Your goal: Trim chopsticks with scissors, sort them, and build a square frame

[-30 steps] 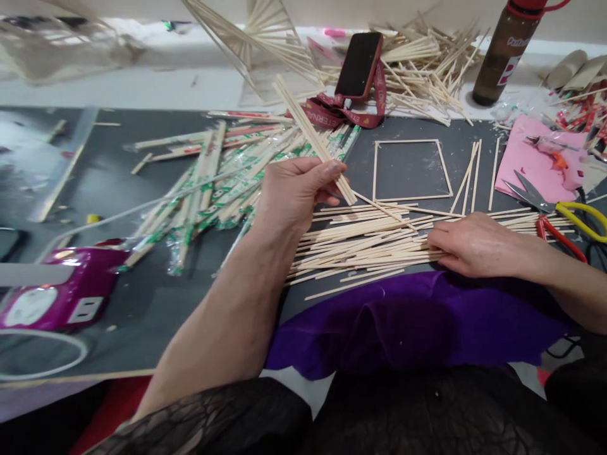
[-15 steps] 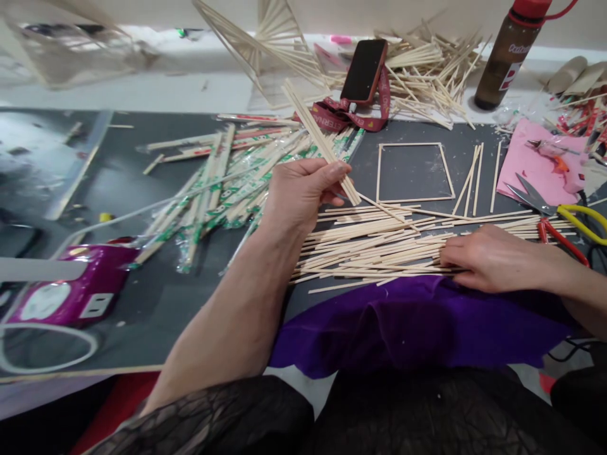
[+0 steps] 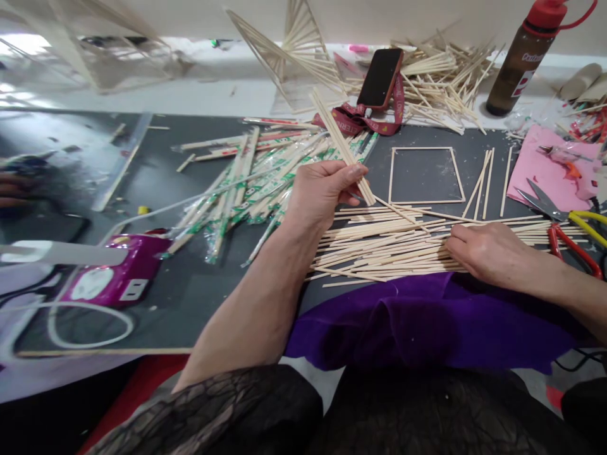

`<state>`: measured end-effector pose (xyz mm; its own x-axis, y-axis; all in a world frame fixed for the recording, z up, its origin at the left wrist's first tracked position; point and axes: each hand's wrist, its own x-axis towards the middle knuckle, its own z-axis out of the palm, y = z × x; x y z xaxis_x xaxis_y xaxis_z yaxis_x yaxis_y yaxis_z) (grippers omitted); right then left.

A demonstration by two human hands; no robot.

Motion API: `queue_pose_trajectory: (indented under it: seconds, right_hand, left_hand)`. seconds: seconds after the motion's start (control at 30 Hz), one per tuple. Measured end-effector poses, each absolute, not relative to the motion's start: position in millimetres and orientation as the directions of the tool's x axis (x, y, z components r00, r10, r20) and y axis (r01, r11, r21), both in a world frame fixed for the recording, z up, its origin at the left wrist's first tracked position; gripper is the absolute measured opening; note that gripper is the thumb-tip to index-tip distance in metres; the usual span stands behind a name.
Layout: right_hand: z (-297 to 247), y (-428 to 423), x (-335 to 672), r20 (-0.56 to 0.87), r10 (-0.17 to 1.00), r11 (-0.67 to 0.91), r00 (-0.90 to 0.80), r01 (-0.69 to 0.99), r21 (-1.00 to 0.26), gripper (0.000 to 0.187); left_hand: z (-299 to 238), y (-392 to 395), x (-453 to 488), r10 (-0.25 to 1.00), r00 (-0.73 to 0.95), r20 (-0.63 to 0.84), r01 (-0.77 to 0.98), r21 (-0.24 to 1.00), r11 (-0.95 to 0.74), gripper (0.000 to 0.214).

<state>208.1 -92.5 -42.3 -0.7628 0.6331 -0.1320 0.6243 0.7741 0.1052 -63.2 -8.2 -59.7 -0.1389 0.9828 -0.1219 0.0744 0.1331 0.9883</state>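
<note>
My left hand point(image 3: 320, 193) is closed round a small bundle of thin wooden sticks point(image 3: 339, 139) that slants up and to the left above the table. My right hand point(image 3: 488, 253) lies palm down on a loose heap of bare sticks point(image 3: 384, 243), its fingers curled onto the sticks at the heap's right side. Behind the heap lies a square frame of sticks point(image 3: 427, 175) on the dark mat point(image 3: 156, 183). Left of my left hand is a pile of wrapped chopsticks point(image 3: 246, 183) in green-printed sleeves.
A purple cloth point(image 3: 427, 322) lies at the near edge. Yellow and red scissors point(image 3: 569, 221) and pink paper point(image 3: 545, 170) sit at right. A phone point(image 3: 380, 77) on a red lanyard, a brown glue bottle point(image 3: 521, 57) and more sticks are at the back; a magenta device point(image 3: 114, 278) at left.
The view has shifted, so everything sits a little further right. My right hand has slid slightly along the heap. My left hand keeps its bundle.
</note>
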Motion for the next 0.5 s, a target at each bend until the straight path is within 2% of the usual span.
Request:
queue_pose_trajectory:
  seconds: [0.27,0.5]
  right_hand:
    - [-46.1,-99.9,206.1,-0.064,0.648,0.761,-0.759,0.642,0.094,0.012]
    - [-46.9,-100.5,206.0,-0.126,0.673,0.738,-0.729,0.672,0.057,0.011]
  left_hand:
    - [-58.9,-9.8,-62.2,0.986,-0.127,-0.103,0.074,0.991,0.113,0.009]
    - [-60.1,-8.9,-63.2,0.988,-0.121,-0.099,0.09,0.99,0.111,0.009]
